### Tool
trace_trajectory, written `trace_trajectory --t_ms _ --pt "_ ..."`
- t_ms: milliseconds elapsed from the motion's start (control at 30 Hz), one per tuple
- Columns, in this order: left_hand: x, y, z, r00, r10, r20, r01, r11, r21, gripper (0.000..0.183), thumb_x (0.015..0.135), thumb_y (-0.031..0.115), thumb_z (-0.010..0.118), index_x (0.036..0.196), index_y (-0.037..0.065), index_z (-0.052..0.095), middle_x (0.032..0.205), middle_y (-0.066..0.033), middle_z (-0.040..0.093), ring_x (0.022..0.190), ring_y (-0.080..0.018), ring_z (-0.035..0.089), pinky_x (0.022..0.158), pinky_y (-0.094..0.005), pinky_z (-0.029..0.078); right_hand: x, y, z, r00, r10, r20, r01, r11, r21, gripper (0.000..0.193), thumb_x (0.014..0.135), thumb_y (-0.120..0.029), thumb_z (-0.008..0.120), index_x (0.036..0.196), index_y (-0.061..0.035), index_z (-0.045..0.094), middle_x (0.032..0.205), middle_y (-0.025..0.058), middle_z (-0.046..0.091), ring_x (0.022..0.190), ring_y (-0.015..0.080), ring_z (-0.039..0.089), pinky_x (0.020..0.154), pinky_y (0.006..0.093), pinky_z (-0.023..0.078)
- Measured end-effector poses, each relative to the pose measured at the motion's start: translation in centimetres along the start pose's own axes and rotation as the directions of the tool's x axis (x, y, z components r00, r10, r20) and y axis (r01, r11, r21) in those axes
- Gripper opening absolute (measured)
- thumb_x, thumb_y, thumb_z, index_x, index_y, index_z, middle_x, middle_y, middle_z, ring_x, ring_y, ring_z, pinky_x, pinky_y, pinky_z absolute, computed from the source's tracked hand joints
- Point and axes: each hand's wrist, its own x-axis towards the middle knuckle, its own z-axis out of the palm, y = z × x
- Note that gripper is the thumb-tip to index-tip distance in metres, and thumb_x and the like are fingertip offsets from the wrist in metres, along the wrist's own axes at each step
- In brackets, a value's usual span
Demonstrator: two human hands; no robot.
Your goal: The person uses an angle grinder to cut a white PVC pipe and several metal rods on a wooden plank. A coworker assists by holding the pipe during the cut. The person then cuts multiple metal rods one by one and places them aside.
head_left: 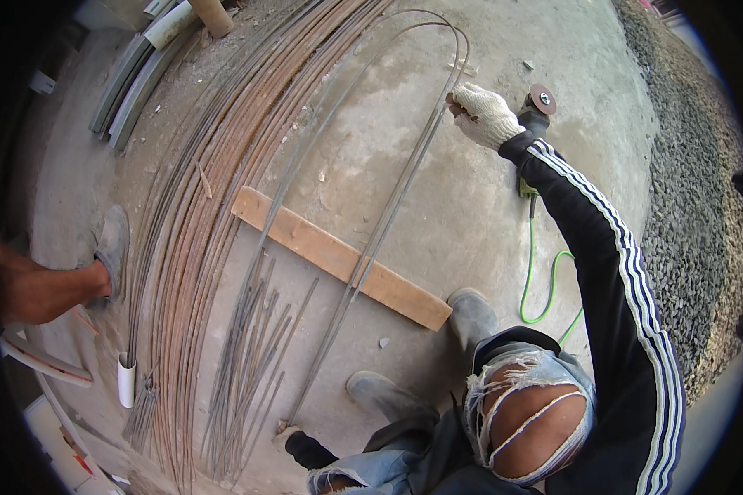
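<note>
Thin steel rods (388,210) bend round in a long hairpin loop at the far end and lie across a wooden plank (338,257). My right hand (489,115), in a white knit glove, is stretched far forward, its fingers closed on the rods just below the bend. Near my left knee, my left hand (287,435) is closed round the near end of the same rods; its fingers are partly hidden. Beyond my right wrist lies an angle grinder (538,111) with a reddish disc, partly covered by my sleeve. Its green cord (526,280) trails back toward me.
A long bundle of rusty rebar (223,165) runs along the left, with shorter cut rods (252,363) beside it. Another person's shoe (114,247) stands left of the bundle, near a white pipe (126,379). Grey gravel (693,198) borders the right. My boots (470,318) flank the plank's near end.
</note>
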Motion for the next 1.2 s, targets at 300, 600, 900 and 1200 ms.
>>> trace_trajectory --t_ms 300,600,900,1200 --pt "-0.8 0.5 -0.4 0.997 -0.060 0.043 0.065 0.987 -0.146 0.014 0.089 0.006 0.066 0.088 -0.003 0.077 0.091 -0.0125 0.077 0.084 -0.0264 0.074 0.086 -0.0438 0.056 2.0 -0.3 0.7 0.986 -0.063 0.153 0.082 0.989 -0.124 0.016 0.090 -0.009 0.065 0.106 -0.0066 0.063 0.100 0.0150 0.068 0.101 0.0376 0.070 0.083 0.0476 0.057" --pt "2.1 -3.1 2.0 0.999 -0.026 0.043 0.030 0.997 -0.076 0.016 0.087 0.003 0.066 0.090 -0.004 0.080 0.089 -0.0133 0.079 0.085 -0.0269 0.076 0.084 -0.0428 0.057 2.6 -1.0 0.3 0.965 -0.087 0.247 0.144 0.964 -0.225 0.015 0.091 -0.009 0.063 0.105 -0.0046 0.064 0.101 0.0169 0.068 0.097 0.0406 0.071 0.083 0.0495 0.059" --pt "2.2 -2.6 1.9 0.999 0.045 -0.007 -0.044 0.997 0.059 0.015 0.087 0.009 0.069 0.088 -0.003 0.079 0.090 -0.0146 0.080 0.085 -0.0270 0.077 0.081 -0.0431 0.058 2.8 -0.8 0.2 0.977 -0.057 0.206 0.088 0.986 -0.143 0.014 0.091 -0.007 0.061 0.104 -0.0044 0.064 0.101 0.0166 0.069 0.099 0.0397 0.070 0.085 0.0492 0.058" --pt "0.5 -1.8 0.9 0.999 -0.037 -0.002 0.037 0.994 0.104 0.018 0.089 0.011 0.069 0.090 -0.006 0.076 0.092 -0.0154 0.079 0.087 -0.0261 0.077 0.083 -0.0423 0.057 2.9 -0.7 0.1 0.983 -0.035 0.179 0.055 0.993 -0.108 0.012 0.090 -0.007 0.061 0.101 -0.0041 0.064 0.097 0.0175 0.069 0.095 0.0413 0.070 0.083 0.0497 0.057"
